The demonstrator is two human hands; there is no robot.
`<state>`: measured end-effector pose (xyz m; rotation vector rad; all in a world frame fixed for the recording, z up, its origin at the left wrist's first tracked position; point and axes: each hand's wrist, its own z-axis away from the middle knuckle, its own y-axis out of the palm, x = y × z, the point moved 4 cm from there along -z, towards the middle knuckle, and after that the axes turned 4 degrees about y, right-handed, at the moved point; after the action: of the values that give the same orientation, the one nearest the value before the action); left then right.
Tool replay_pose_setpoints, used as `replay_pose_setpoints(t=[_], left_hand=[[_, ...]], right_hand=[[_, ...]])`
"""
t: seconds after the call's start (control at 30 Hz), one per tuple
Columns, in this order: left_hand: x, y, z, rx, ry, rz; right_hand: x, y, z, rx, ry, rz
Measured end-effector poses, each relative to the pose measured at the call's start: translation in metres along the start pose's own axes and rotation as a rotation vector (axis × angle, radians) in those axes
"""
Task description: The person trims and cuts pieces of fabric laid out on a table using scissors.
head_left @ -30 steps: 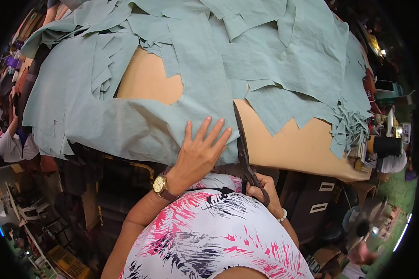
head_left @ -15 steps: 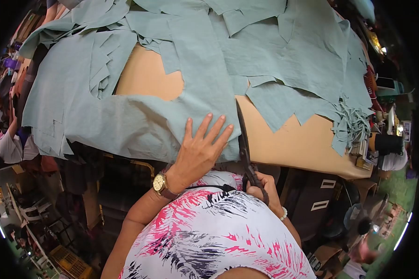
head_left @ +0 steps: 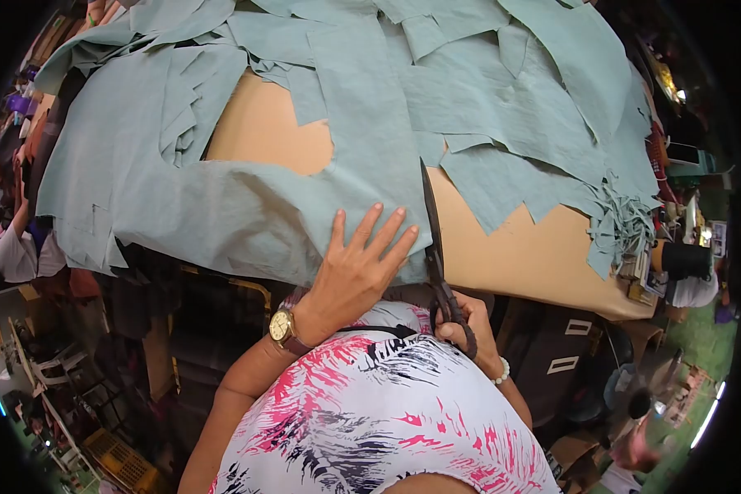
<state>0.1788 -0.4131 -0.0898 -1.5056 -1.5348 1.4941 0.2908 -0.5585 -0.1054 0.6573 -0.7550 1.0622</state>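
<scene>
My left hand (head_left: pixel 358 267) lies flat with spread fingers on the grey-green fabric (head_left: pixel 370 132), close to the table's front edge. Just right of it, my right hand (head_left: pixel 473 328) is wrapped round the handles of large dark scissors (head_left: pixel 433 239). The long blade points away from me along the fabric's right edge, where the tan tabletop (head_left: pixel 502 255) shows. Whether the lower blade is under the fabric is hard to tell. A wide cut-out in the fabric, left of centre, shows more tan surface.
Zigzag-edged fabric pieces (head_left: pixel 494 177) overlap across the table, with a heap of thin strips (head_left: pixel 622 226) at the right. A person in a white top (head_left: pixel 18 255) is at the far left. Dark drawers (head_left: pixel 547 354) stand below the table, and a yellow crate (head_left: pixel 122 459) sits lower left.
The fabric has shifted slightly, and a large piece at the upper right now lies differently, with a long diagonal edge. Both hands keep nearly the same places and holds.
</scene>
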Motion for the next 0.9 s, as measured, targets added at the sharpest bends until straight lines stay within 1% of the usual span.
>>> replay_pose_setpoints(t=[0.17, 0.27, 0.9], left_hand=[[-0.0011, -0.0005, 0.0022, 0.011, 0.016, -0.009], [-0.0020, -0.0005, 0.0040, 0.019, 0.021, -0.011], [-0.0041, 0.0007, 0.0082, 0.044, 0.021, 0.008]], right_hand=[[0.0022, 0.0012, -0.0035, -0.008, -0.001, -0.051], [0.0017, 0.0003, -0.0060, -0.012, -0.037, -0.031], [0.0011, 0.0018, -0.0033, -0.068, -0.001, -0.035]])
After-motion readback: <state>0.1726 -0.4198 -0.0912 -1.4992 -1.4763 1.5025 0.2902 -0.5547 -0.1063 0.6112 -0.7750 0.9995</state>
